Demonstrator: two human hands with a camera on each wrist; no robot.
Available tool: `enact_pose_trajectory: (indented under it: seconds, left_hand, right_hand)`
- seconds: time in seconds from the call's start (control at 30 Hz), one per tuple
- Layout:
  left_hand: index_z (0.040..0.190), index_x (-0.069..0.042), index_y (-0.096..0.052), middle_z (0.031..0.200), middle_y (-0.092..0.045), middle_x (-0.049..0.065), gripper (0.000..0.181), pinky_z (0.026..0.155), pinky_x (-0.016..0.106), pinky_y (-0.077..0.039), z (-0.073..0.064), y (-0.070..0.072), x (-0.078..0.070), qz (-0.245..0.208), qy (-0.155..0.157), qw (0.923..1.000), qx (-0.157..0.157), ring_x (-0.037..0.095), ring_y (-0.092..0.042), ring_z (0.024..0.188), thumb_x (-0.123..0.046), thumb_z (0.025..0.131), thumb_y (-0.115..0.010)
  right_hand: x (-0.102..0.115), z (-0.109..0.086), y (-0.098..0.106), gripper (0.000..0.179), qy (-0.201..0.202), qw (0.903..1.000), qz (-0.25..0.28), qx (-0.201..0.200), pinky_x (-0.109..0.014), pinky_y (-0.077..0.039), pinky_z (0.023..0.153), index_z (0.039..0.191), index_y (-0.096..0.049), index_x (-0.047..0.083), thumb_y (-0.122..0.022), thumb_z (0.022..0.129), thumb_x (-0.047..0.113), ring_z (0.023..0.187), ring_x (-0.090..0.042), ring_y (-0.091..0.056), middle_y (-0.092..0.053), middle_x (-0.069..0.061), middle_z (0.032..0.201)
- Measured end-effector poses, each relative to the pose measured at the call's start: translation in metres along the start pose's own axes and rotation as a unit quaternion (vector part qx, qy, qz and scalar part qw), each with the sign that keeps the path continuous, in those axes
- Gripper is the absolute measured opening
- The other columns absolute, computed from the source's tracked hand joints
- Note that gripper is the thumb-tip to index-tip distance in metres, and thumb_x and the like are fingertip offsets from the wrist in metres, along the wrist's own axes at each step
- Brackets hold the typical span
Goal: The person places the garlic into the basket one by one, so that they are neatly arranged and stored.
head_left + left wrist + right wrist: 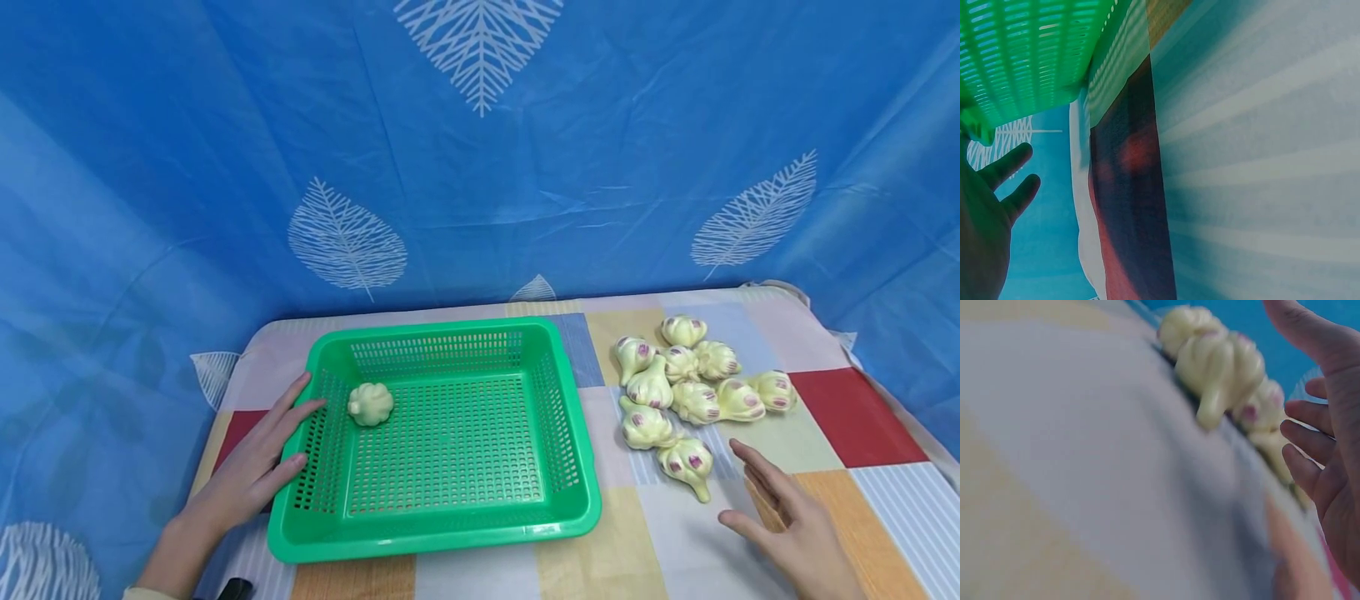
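Only the head view catches one lone garlic (371, 404) inside the basket (435, 541), ten o'clock; ten bulbs (696, 403) (I counted!) at three; left hand (251, 463), right hand (798, 525): fingers apart.

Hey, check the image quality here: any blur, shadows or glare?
Head view: fairly sharp, small glint on the near rim of the green basket; left wrist view: left hand dark, greenish; right wrist view: garlic bulbs somewhat blurred, soft shadow on the tablecloth.
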State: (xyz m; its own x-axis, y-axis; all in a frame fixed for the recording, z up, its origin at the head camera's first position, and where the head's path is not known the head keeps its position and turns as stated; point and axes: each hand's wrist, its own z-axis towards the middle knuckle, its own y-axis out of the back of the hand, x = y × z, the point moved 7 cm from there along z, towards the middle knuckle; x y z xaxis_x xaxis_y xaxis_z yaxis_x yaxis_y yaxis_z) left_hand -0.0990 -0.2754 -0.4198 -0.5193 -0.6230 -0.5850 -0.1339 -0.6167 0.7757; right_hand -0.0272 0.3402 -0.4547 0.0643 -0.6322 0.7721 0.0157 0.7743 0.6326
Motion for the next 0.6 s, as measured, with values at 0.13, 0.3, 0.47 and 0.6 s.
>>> enact_pose_trajectory:
  seconds: [0.13,0.3,0.47,0.6]
  left_hand:
    - [0.154,-0.012,-0.039,0.168,-0.013,0.009,0.070,0.109,0.013,-0.019,0.000,-0.001,0.001,-0.001,0.001,1.0000,0.001,0.017,-0.021,0.150,-0.008,0.089,-0.065]
    - [0.154,-0.012,-0.039,0.168,-0.013,0.009,0.070,0.110,0.013,-0.018,0.000,-0.002,0.001,-0.001,0.001,1.0000,0.002,0.018,-0.020,0.150,-0.008,0.090,-0.065]
    - [0.154,-0.013,-0.039,0.168,-0.012,0.009,0.070,0.110,0.013,-0.018,0.000,-0.001,0.002,0.000,0.001,1.0000,0.001,0.018,-0.020,0.150,-0.008,0.089,-0.065]
    - [0.154,-0.013,-0.039,0.168,-0.012,0.009,0.069,0.110,0.013,-0.018,0.000,-0.001,0.002,-0.002,0.000,1.0000,0.000,0.019,-0.020,0.150,-0.008,0.090,-0.064]
  right_hand:
    - [-0.015,-0.005,-0.007,0.087,-0.011,0.9976,0.066,-0.017,-0.010,-0.038,0.096,0.158,-0.033,0.008,-0.078,0.085,-0.003,0.133,0.013,-0.038,-0.042,0.005,0.156]
    - [-0.026,-0.005,-0.010,0.087,-0.023,0.9937,0.100,-0.045,-0.010,-0.039,0.096,0.156,-0.036,0.004,-0.079,0.081,-0.008,0.131,0.010,-0.043,-0.047,0.004,0.152]
    - [-0.026,0.000,-0.013,0.086,-0.025,0.9900,0.127,-0.056,-0.011,-0.039,0.097,0.154,-0.040,0.003,-0.080,0.079,-0.009,0.131,0.007,-0.046,-0.050,0.001,0.150]
    - [-0.022,0.005,-0.018,0.084,-0.011,0.9909,0.126,-0.045,-0.014,-0.042,0.095,0.153,-0.041,0.003,-0.080,0.080,-0.009,0.132,0.004,-0.046,-0.050,-0.007,0.150]
